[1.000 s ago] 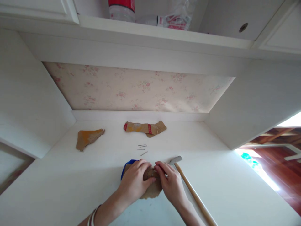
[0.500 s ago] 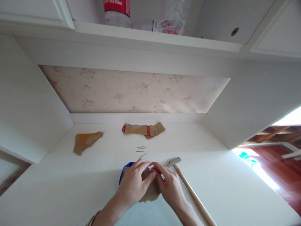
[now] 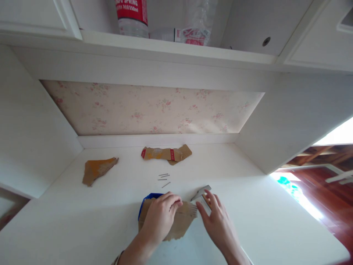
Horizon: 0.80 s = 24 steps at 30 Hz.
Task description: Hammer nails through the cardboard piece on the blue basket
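My left hand [image 3: 161,213] rests over a torn piece of brown cardboard [image 3: 183,221]. Its thumb and forefinger are pinched together, and whatever lies between them is hidden. Under the cardboard a blue object [image 3: 142,206] shows at the far left edge. A claw hammer [image 3: 202,191] lies to the right, its metal head pointing away from me. Over its wooden handle, close to the head, is my right hand [image 3: 217,217], thumb and fingers apart and not closed round it. Several loose nails [image 3: 164,176] lie on the white tabletop [image 3: 116,217] beyond the cardboard.
Cardboard scraps lie farther off: an orange-marked one [image 3: 97,171] at the left and a red-banded one [image 3: 158,153] near the back panel. Overhead, a shelf [image 3: 176,48] holds plastic bottles [image 3: 132,16]. White side panels [image 3: 298,114] flank the surface.
My right hand has left the pinch beside my left fingers and moved right, over the hammer's handle. My left hand stays pinched at the cardboard. The view has shifted slightly.
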Motion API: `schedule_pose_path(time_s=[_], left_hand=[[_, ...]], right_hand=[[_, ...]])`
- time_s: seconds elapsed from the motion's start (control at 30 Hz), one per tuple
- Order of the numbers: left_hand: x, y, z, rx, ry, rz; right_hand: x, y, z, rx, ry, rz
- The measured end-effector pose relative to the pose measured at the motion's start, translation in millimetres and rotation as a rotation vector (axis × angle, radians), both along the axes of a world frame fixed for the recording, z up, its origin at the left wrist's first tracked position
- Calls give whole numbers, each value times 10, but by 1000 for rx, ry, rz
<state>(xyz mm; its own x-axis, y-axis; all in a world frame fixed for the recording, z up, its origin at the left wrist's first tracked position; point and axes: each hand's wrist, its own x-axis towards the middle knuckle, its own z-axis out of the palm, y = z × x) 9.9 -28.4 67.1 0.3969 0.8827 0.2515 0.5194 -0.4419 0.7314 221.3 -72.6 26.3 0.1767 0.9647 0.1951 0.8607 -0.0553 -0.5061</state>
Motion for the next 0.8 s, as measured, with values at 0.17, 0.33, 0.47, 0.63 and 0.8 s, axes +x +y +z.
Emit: schedule_pose_path(time_s=[0.17, 0.33, 0.47, 0.63, 0.8], left_hand=[[23, 13, -30, -4, -9, -4], [21, 29, -10, -29, -34, -22], [18, 19, 19, -63, -77, -5], [25, 15, 20, -97, -72, 13], [33, 14, -8, -127, -54, 47]], right_hand=[[324, -235, -400, -209, -220, -169], [394, -231, -388, -262, -75, -122], [288, -190, -88, -268, 208, -139], [-114, -318, 318, -216, 783, -108], [-354, -410, 398, -214, 692, 63]])
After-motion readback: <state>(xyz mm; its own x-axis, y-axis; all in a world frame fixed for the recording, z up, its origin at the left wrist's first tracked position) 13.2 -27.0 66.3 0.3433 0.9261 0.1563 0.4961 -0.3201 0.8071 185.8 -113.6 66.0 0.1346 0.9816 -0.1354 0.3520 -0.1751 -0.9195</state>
